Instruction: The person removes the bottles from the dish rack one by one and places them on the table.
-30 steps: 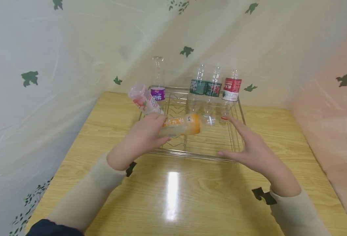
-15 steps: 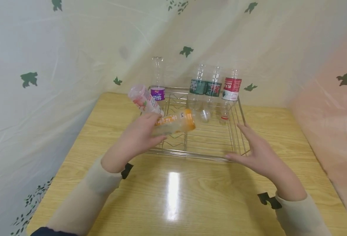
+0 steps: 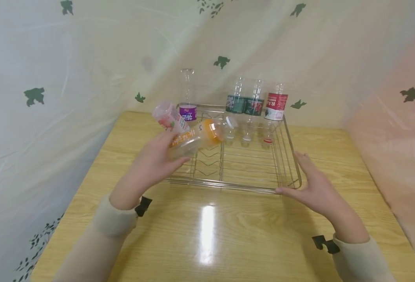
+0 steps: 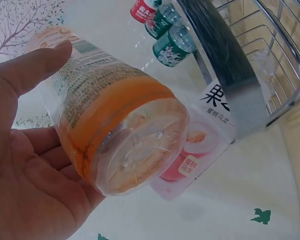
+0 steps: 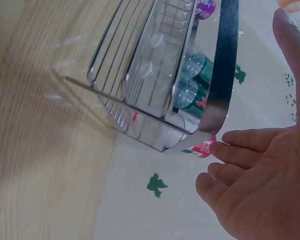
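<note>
One orange-labelled plastic bottle [image 3: 197, 138] is lying tilted in left hand [image 3: 148, 165], thumb and fingers curling round it, over wire rack [image 3: 225, 185] near left edge. Right hand [image 3: 321, 196] is hovering by front right corner, fingers spreading wide, gripping nothing. Two green-labelled bottles [image 3: 236, 104] are standing inverted along back edge.

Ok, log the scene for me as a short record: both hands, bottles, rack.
Left hand: grips the orange-label bottle, held tilted
Right hand: fingers extended beside the wire rack; contact unclear
Rack, back left: purple-label bottle
Rack, left side: pink-label bottle, leaning, lower end hidden
Rack, back right: two green-label bottles and a red-label bottle, necks down
Surface: wooden table
</note>
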Motion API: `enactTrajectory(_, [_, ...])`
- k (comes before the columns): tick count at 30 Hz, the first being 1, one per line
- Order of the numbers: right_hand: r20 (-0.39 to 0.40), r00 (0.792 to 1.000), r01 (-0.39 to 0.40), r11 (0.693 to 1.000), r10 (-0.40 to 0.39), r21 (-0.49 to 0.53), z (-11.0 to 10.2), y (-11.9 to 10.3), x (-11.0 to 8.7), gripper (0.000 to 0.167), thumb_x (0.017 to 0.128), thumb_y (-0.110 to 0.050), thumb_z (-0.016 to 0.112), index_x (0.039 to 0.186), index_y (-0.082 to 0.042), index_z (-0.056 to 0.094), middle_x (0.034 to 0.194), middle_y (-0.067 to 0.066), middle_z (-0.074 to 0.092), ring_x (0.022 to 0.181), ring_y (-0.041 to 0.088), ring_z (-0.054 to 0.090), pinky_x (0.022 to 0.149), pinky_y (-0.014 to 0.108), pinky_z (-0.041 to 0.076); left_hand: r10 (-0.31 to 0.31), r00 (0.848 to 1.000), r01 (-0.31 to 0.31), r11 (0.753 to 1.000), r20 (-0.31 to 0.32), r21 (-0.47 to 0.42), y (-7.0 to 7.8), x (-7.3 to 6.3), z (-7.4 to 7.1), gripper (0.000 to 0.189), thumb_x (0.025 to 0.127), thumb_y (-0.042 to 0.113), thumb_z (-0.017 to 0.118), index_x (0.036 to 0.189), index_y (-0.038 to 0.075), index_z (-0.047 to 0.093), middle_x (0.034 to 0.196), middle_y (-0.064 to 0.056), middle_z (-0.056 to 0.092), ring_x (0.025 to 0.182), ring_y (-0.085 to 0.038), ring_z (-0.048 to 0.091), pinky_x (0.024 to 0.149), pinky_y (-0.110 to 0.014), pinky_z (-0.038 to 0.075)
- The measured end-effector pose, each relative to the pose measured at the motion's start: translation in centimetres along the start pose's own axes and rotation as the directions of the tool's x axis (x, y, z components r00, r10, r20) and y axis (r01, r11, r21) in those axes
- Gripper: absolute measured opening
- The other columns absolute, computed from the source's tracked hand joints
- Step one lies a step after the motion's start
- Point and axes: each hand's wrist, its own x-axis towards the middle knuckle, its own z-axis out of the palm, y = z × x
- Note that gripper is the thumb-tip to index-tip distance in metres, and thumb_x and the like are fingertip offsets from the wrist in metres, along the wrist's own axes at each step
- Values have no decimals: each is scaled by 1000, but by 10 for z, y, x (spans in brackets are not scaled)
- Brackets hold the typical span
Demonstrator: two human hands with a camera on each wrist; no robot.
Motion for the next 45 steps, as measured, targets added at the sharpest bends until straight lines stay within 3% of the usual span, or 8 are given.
enactTrajectory(6, [26, 999, -34, 999, 34, -14, 2, 8, 2, 126, 78, -52, 87, 165, -12, 6, 166, 22, 3, 148, 49, 6, 108, 77, 18, -39, 999, 39, 999, -31, -2, -8, -7, -6, 67, 85, 20, 86, 139, -2, 53, 133, -19, 61, 119, -34, 58, 101, -50, 49])
enactTrajectory(11, [40, 997, -59, 998, 60, -25, 3, 13, 4, 129, 77, -54, 86, 164, -12, 0, 166, 25, -1, 146, 54, 8, 108, 76, 19, -48, 991, 46, 999, -124, -22, -15, -14, -9, 61, 83, 17, 86, 132, -4, 56, 124, -20, 63, 112, -35, 60, 95, -51, 52])
enactTrajectory(15, [56, 996, -73, 997, 74, -23, 3, 17, 5, 130, 77, -54, 86, 164, -10, 0, 165, 28, 1, 146, 55, 9, 108, 76, 20, -20, 973, 14, 999, -231, -30, -22, -18, -11, 59, 82, 11, 87, 130, -7, 58, 116, -21, 66, 101, -34, 63, 85, -50, 56])
enactTrajectory(21, [74, 993, -90, 996, 91, -14, 4, 23, 5, 130, 78, -55, 85, 164, -10, -1, 164, 29, 4, 145, 55, 11, 108, 76, 20, 42, 934, -51, 999, -356, -15, -31, -20, -15, 60, 78, 6, 89, 128, -9, 60, 116, -22, 67, 99, -34, 64, 83, -47, 57])
enactTrajectory(29, [82, 992, -91, 996, 92, -17, 6, 26, 7, 130, 78, -56, 84, 164, -11, -2, 165, 27, 3, 145, 56, 12, 108, 77, 21, -19, 914, 0, 999, -405, -45, -40, -24, -18, 57, 80, 9, 89, 126, -8, 61, 116, -21, 67, 96, -32, 65, 81, -47, 58])
enactTrajectory(35, [87, 991, -105, 994, 105, -9, 7, 26, 6, 128, 78, -56, 84, 164, -12, 0, 165, 26, 5, 144, 56, 14, 106, 77, 23, -67, 890, 40, 997, -451, -69, -52, -26, -20, 55, 79, 9, 89, 123, -11, 63, 115, -23, 68, 97, -34, 65, 82, -49, 56])
enactTrajectory(45, [92, 991, -100, 995, 101, -16, 7, 25, 6, 125, 81, -56, 82, 164, -12, 0, 165, 26, 5, 144, 57, 15, 106, 77, 23, -157, 863, 114, 986, -479, -118, -73, -30, -17, 51, 80, 7, 87, 121, -11, 64, 112, -24, 68, 97, -35, 64, 81, -54, 54])
